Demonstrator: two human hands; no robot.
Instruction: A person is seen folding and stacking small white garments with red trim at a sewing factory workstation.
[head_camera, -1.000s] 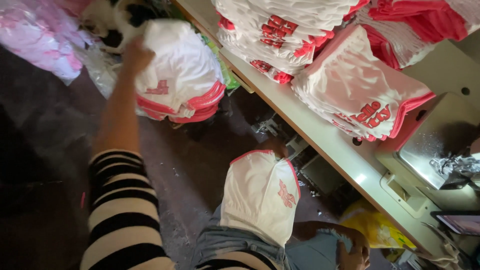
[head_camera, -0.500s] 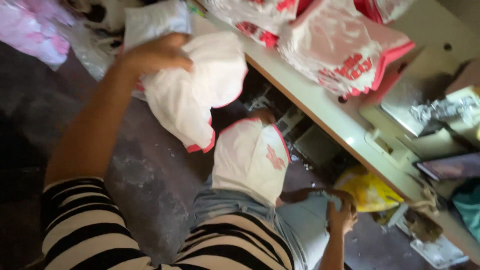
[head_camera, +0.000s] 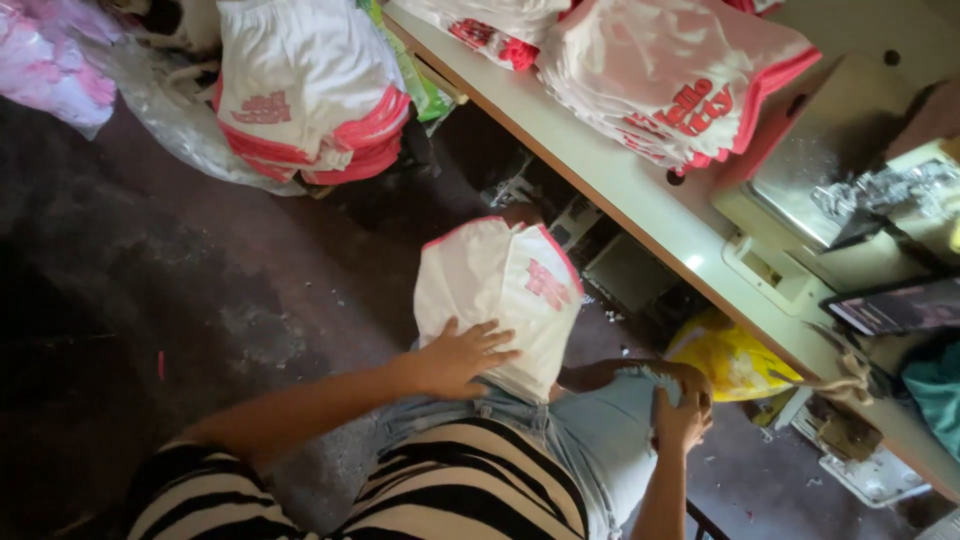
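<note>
Head view: my left hand (head_camera: 462, 355) lies flat, fingers spread, on the soft white garment (head_camera: 500, 295) across my lap. Right hand (head_camera: 683, 418) seems curled on my knee, grip unclear. I'd pinch the light, floppy cloth by its pink hem.

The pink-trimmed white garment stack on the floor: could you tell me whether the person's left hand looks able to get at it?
Probably yes. The left hand rests on the white garment on the lap, and bare floor lies between it and the stack, though the arm would need to stretch.
</note>
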